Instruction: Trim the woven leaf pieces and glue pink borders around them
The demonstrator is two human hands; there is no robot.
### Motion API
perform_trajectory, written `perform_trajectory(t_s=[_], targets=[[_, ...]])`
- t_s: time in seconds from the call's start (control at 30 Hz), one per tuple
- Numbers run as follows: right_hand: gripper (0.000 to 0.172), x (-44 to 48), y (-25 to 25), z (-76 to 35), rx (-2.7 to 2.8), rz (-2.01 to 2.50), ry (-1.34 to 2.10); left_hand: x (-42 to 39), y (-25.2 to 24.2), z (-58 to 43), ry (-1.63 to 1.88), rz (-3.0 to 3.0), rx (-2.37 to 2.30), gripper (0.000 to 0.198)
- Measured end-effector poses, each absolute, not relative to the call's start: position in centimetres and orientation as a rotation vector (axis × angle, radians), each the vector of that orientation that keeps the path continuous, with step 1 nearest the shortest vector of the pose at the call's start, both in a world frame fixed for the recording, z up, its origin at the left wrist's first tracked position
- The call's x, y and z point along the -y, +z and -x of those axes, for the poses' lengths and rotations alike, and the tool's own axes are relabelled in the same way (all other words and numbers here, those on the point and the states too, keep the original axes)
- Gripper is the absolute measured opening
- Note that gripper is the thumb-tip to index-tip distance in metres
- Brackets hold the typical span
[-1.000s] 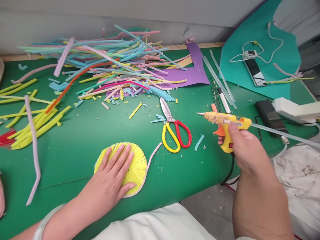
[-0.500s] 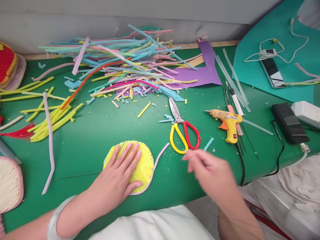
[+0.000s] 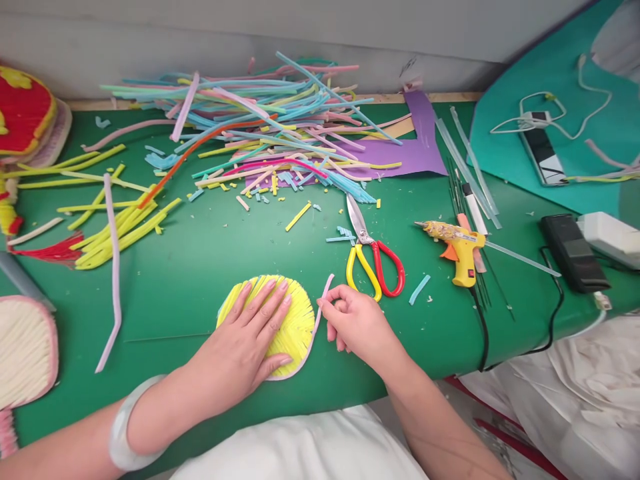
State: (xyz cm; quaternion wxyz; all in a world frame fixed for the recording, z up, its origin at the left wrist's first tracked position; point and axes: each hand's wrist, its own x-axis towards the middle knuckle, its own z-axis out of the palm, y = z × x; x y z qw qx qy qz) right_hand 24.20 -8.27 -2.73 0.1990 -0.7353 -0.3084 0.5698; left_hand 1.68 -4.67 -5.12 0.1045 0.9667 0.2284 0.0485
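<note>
My left hand (image 3: 243,337) lies flat with spread fingers on a round yellow piece (image 3: 295,320) made of fuzzy strips, near the front of the green table. A pale pink strip (image 3: 317,325) runs along the right and lower edge of this piece, and its free end sticks up to the right. My right hand (image 3: 357,327) pinches that strip between thumb and forefinger, a little below its tip. Just beyond my right hand lie scissors (image 3: 367,240) with one yellow and one red handle.
A heap of coloured strips (image 3: 240,127) and purple sheet (image 3: 425,147) lie at the back. Yellow strips (image 3: 117,233) and a cream oval piece (image 3: 25,350) are at left. At right are a glue gun (image 3: 460,247), black box (image 3: 575,253) and cables.
My right hand has moved left from beside the scissors handles and taken hold of the pink strip. My left hand still rests on the yellow piece. The view has shifted slightly.
</note>
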Motion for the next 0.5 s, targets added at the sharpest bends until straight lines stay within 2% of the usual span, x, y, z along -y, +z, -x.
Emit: perform_trajectory(t_s=[0.13, 0.3, 0.5], targets=[[0.011, 8.1, -2.8, -24.5, 0.885, 2.060, 1.525, 4.7, -5.1, -1.7, 0.138, -2.826, -0.674, 0.078], [0.019, 7.8, -2.9, -25.6, 0.913, 1.954, 1.484, 4.7, -5.1, -1.7, 0.164, -2.812, -0.678, 0.078], [0.013, 7.2, -3.1, -26.1, 0.946, 1.898, 1.429, 4.7, -4.9, -1.8, 0.151, -2.813, -0.686, 0.073]])
